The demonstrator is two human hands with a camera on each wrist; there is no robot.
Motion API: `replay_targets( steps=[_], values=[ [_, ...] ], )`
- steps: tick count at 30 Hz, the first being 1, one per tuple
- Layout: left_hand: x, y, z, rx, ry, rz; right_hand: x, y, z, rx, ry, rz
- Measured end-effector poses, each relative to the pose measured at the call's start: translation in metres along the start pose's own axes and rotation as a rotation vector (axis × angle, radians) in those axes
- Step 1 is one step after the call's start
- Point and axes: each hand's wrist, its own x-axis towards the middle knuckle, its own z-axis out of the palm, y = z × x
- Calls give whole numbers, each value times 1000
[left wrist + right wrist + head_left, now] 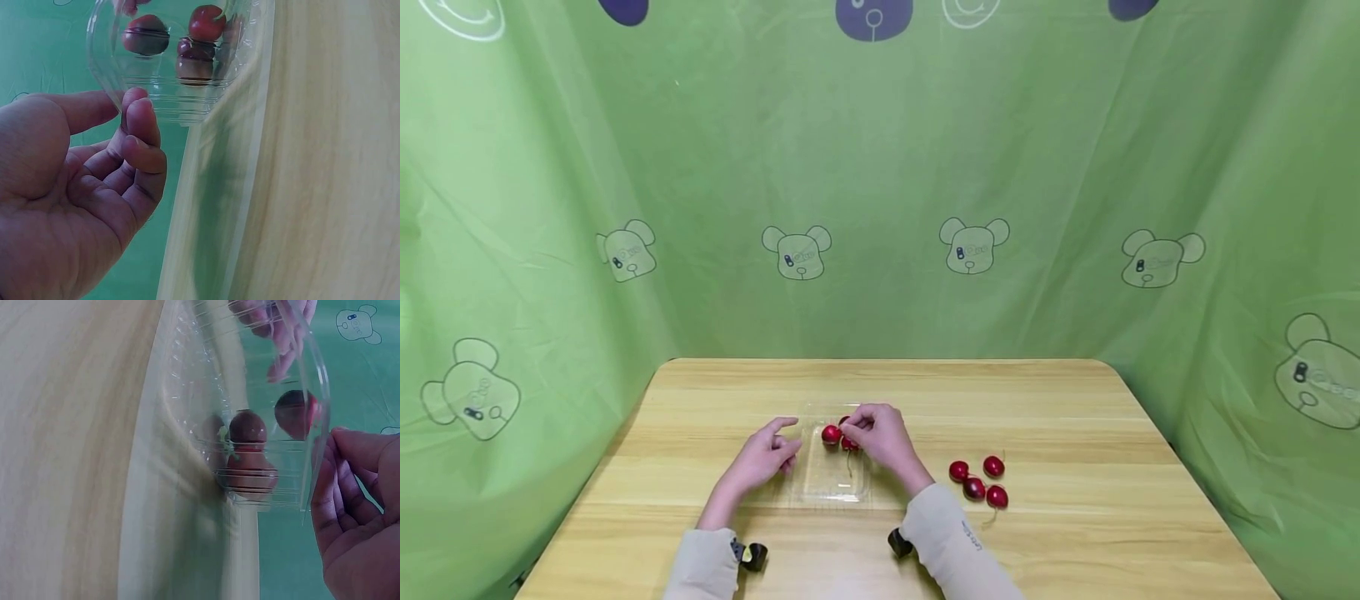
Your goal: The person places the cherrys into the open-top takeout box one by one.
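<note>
A clear plastic container [835,497] stands on the table with a few red cherries [850,444] inside, one trailing a thin stem. Thumb and forefinger of my right hand [883,435] pinch together over it, at a cherry [831,435] raised near the rim in the right wrist view. Whether the fingers grip its skin or its stem, I cannot tell. At the container's left side is my left hand [762,458], forefinger stretched toward the wall and other fingers loosely bent. In the left wrist view, its fingertips [135,97] lie right by the clear wall.
Several more cherries [973,488] lie in a loose group on the wooden table [1075,533], right of the container. Green curtains [880,317] printed with bear heads enclose the table's back and sides. Both wrists carry small black devices [754,557].
</note>
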Motion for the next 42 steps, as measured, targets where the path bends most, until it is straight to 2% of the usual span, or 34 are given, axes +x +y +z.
replay_targets(
  steps=[10, 18, 26, 42],
  values=[
    [1, 0, 1, 5, -9, 10, -1, -3, -1, -93, -9, -24],
    [1, 1, 0, 3, -1, 10, -2, -2, -1, -174, 10, -1],
    [1, 1, 0, 7, 0, 11, 0, 5, 4, -263, 41, -29],
    [0, 0, 0, 13, -5, 14, -1, 9, 8, -359, 51, -28]
  ],
)
